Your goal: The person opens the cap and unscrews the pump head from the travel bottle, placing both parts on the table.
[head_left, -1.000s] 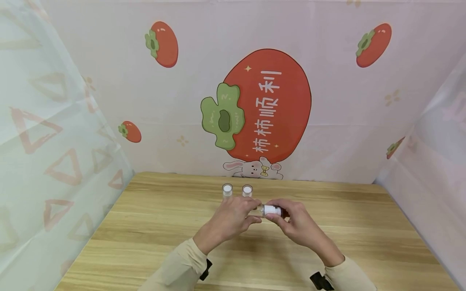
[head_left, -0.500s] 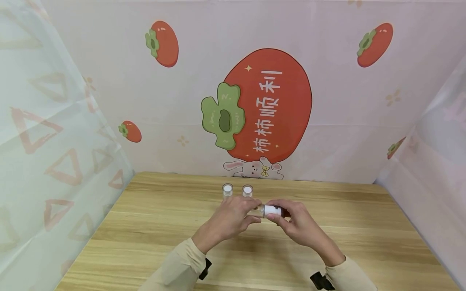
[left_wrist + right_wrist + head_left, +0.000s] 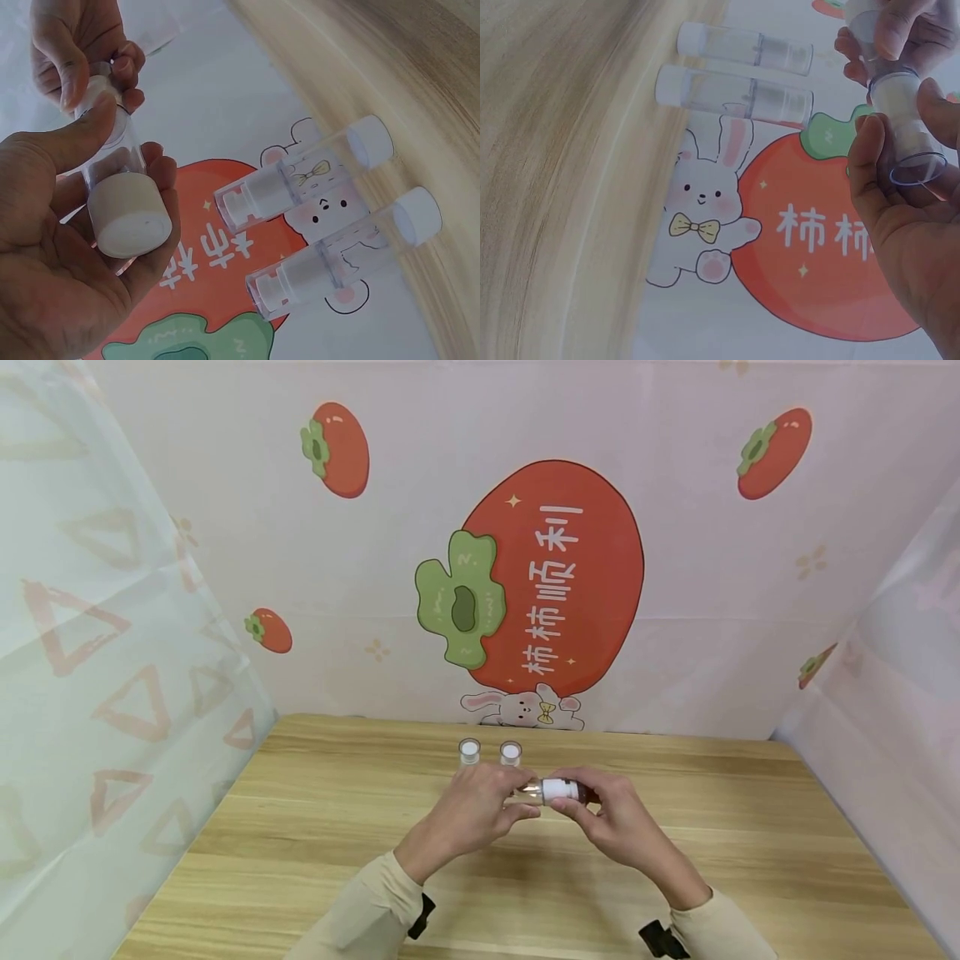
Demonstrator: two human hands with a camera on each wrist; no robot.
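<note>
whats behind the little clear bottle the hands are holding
Behind the small clear plastic bottle two matching clear white-based bottles stand upright on the wooden table. Their lower parts are hidden by the hands.

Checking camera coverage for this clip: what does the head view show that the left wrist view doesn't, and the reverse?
Only the head view shows both beige sleeves, the whole wooden table and the full persimmon backdrop.

Only the left wrist view shows the held bottle's white base and the pump heads inside the standing bottles' clear caps.

Both show the left hand and right hand gripping one clear bottle, with two more bottles standing behind.
</note>
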